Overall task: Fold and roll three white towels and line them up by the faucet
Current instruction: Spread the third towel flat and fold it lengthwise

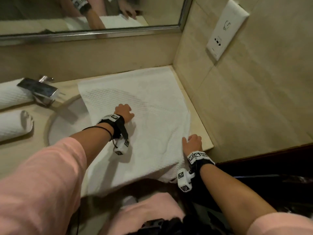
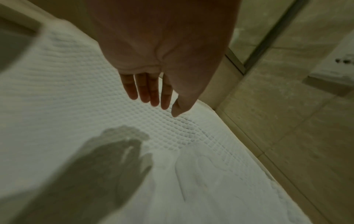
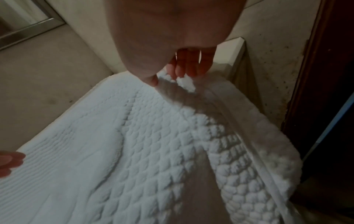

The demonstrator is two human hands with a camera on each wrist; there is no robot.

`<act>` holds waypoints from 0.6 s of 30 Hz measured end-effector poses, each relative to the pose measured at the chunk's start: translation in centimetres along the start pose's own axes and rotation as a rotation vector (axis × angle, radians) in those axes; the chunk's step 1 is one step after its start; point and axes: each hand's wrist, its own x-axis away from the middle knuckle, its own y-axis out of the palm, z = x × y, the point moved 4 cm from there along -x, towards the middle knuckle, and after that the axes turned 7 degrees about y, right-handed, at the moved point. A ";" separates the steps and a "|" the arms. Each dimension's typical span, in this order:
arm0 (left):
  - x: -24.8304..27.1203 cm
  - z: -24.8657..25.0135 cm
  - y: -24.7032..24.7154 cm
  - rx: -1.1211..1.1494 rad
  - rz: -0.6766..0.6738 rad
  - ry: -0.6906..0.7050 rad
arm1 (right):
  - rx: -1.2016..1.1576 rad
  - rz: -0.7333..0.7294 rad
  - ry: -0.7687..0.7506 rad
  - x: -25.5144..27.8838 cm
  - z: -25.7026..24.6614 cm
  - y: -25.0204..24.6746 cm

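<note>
A white waffle-weave towel (image 1: 152, 99) lies spread flat on the counter to the right of the sink, its near end hanging over the front edge. My left hand (image 1: 124, 111) is over the towel's middle with its fingers (image 2: 151, 97) straight and together, at or just above the cloth (image 2: 76, 98). My right hand (image 1: 193, 141) is at the towel's right edge, where thumb and fingers (image 3: 184, 71) pinch a raised fold of the towel (image 3: 143, 144). Two rolled white towels lie at the left, one (image 1: 10, 94) behind the chrome faucet (image 1: 40, 90) and one (image 1: 15, 124) in front of it.
The round sink basin (image 1: 67, 126) sits between the rolled towels and the spread towel. A tiled wall with a white outlet plate (image 1: 227, 28) closes the right side, a mirror (image 1: 84, 12) the back. The counter (image 1: 205, 133) ends just right of my right hand.
</note>
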 end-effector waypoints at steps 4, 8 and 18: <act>6.0 -2.6 2.1 0.019 0.000 -0.160 | 0.031 -0.138 -0.054 0.7 0.5 -0.2; 11.9 -4.7 3.4 0.046 -0.007 -0.275 | -0.012 -0.211 -0.037 1.1 1.0 -0.8; 20.9 -8.8 4.5 0.178 -0.109 -0.593 | -0.028 -0.182 0.073 2.0 1.2 -1.9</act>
